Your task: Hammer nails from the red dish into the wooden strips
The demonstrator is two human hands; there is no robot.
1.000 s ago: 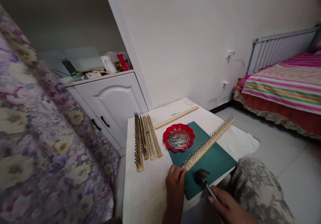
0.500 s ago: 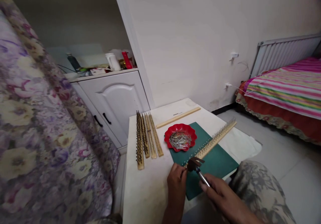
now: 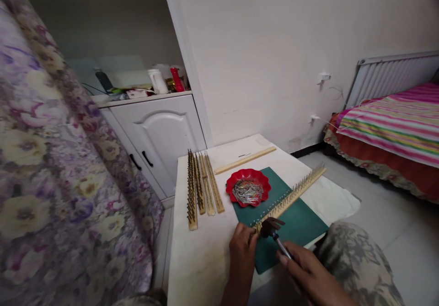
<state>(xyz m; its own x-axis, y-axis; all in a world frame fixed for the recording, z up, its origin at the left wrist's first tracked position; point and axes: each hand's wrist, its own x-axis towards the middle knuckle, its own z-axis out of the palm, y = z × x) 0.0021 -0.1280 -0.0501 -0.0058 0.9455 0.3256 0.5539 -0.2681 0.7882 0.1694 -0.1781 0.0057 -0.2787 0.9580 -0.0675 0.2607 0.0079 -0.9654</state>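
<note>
In the head view, my right hand [image 3: 305,267] is closed round the handle of a claw hammer [image 3: 272,228]. The dark hammer head is over the near end of a wooden strip [image 3: 290,201] studded with upright nails. My left hand [image 3: 243,239] is closed at that same near end, its fingers gripping the strip close to the hammer head. Whether a nail is also between the fingertips cannot be seen. The strip lies slantwise across a green mat [image 3: 303,223]. Just behind it, a red scalloped dish [image 3: 230,185] holds many loose nails [image 3: 248,190].
Several nail-studded strips [image 3: 192,205] lie side by side at the table's left. A bare-looking wooden strip [image 3: 245,160] lies at the back beside two loose nails [image 3: 244,154]. The white table [image 3: 199,260] stands near a cabinet [image 3: 164,136], a floral curtain [image 3: 68,182] and a bed [image 3: 394,123].
The hammer head has shifted slightly to the right and down, away from my left fingers. My left hand stays at the strip's end. The whole view has shifted slightly.
</note>
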